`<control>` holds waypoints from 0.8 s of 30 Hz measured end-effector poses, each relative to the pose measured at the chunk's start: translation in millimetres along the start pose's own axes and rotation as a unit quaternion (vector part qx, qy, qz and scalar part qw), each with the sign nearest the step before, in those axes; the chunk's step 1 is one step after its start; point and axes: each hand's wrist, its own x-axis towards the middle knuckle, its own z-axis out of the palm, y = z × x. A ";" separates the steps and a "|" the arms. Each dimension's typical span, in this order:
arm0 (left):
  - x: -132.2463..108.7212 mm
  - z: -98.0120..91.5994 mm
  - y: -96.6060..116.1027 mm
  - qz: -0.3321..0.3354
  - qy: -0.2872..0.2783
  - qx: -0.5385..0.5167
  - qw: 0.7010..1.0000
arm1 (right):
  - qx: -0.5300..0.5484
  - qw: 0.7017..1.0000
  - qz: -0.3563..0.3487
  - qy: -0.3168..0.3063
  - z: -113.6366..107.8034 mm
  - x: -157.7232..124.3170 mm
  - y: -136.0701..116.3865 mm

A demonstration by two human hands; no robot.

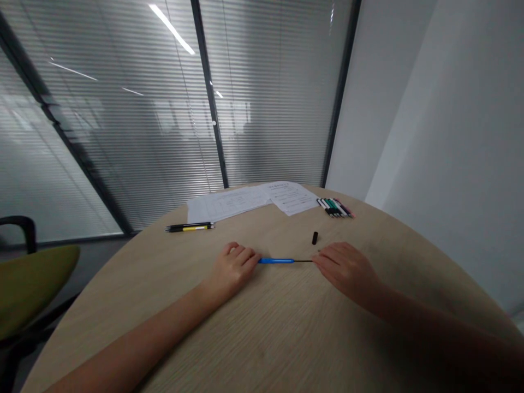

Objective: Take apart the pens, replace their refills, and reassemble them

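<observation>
Round pale-wood worktop [262,338] before glass wall with slatted blinds [135,142]. Printed papers [245,201] at far edge; row of markers [333,208] to right, two black-and-yellow pens [189,227] to left. Small black cap [315,238] near centre. Slim blue-handled rod [276,261] flat between hands: left hand [234,268] curled against blue end, right hand [346,273] loosely spread at thin black end, neither pinching.

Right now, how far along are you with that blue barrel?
Done: a small black cap lies apart on the table. In hand: left hand touches the blue barrel; right hand is at its thin black rod. Left: yellow-and-black pens, markers and papers lie farther off.
</observation>
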 end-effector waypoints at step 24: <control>10.1 -14.6 17.5 -0.214 0.040 -0.440 0.871 | 0.090 0.955 0.173 -0.225 30.1 -21.2 56.7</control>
